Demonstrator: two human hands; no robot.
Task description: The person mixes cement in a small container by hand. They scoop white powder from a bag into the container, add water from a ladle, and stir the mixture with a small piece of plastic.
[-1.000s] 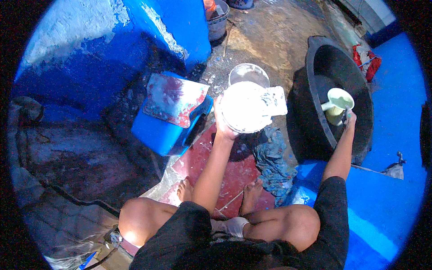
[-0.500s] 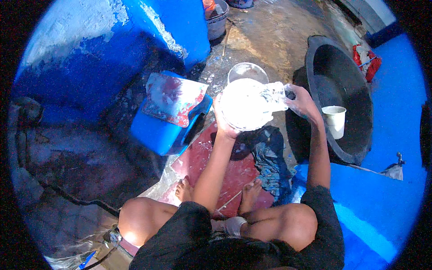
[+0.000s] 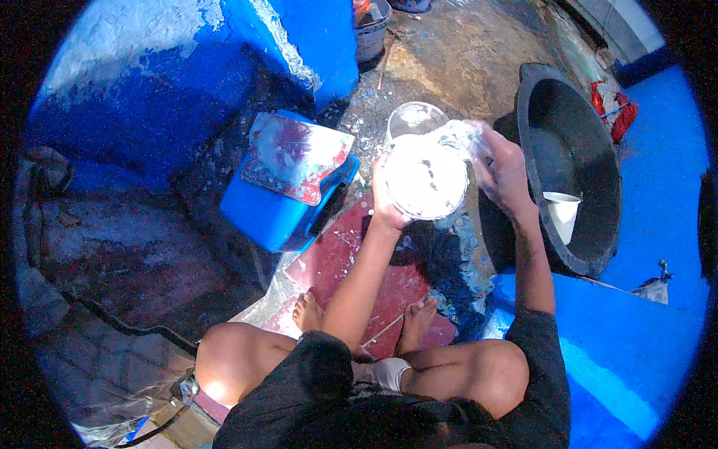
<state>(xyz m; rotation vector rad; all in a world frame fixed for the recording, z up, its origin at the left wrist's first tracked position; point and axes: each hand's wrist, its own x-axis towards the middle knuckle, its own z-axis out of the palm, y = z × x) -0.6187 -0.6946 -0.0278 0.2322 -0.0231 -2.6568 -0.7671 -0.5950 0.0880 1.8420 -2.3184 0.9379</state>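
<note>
My left hand (image 3: 384,196) is wrapped round the side of a round white tub (image 3: 428,187) holding bright white paste. Its surface shows a few dark marks. In my right hand (image 3: 505,166) is a flat, white-coated scraper-like piece (image 3: 456,136), pinched at its right end just above the tub's far right rim; glare hides its exact shape. Directly beyond the tub is a pale round container (image 3: 413,118) with white smears inside, partly covered by the tub.
A paint-smeared board (image 3: 299,153) lies on an upturned-looking blue bin (image 3: 269,213) at left. On the right, a large black basin (image 3: 572,142) holds a white cup (image 3: 562,215). Crumpled dark cloth (image 3: 452,258) lies by my feet on a red slab (image 3: 336,262). Blue walls flank both sides.
My right hand has lifted and turned, tilting the scraper-like piece up off the paste toward the tub's far rim. My left hand and the tub have shifted slightly right.
</note>
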